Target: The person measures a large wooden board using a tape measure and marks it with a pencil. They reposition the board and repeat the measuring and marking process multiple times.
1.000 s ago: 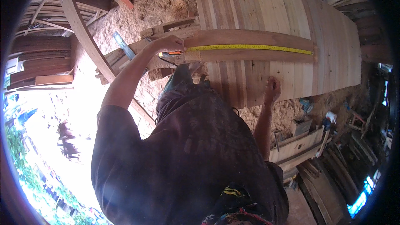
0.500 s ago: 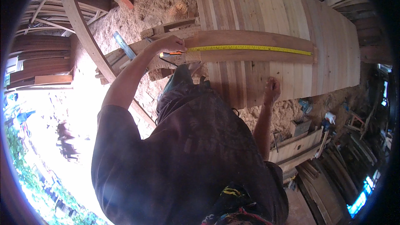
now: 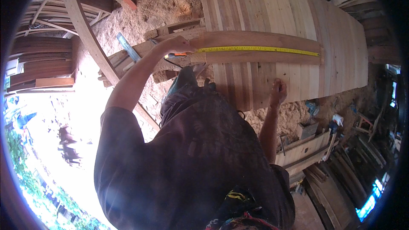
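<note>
A yellow tape measure [image 3: 260,49] is stretched lengthwise along a brown wooden board [image 3: 255,58], its far right tip near the board's right end. My left hand [image 3: 180,44] is closed at the tape's left end. An orange and black piece [image 3: 179,54], perhaps the tape's case, shows partly below that hand. The board lies across a wide panel of joined light and dark wooden strips [image 3: 294,12]. Over the panel's near side, my right hand [image 3: 279,91] has its fingers curled; whatever may be inside them is hidden.
Sawdust [image 3: 157,6] covers the floor around the panel. A long curved timber [image 3: 81,17] crosses at the left, near a blue-grey bar [image 3: 128,47]. Stacked planks [image 3: 40,61] stand far left. A wooden box [image 3: 306,130] and more boards [image 3: 328,191] are at the lower right.
My left hand has slid slightly to the right along the board, covering a little more of the tape's left end. My right hand has hardly moved.
</note>
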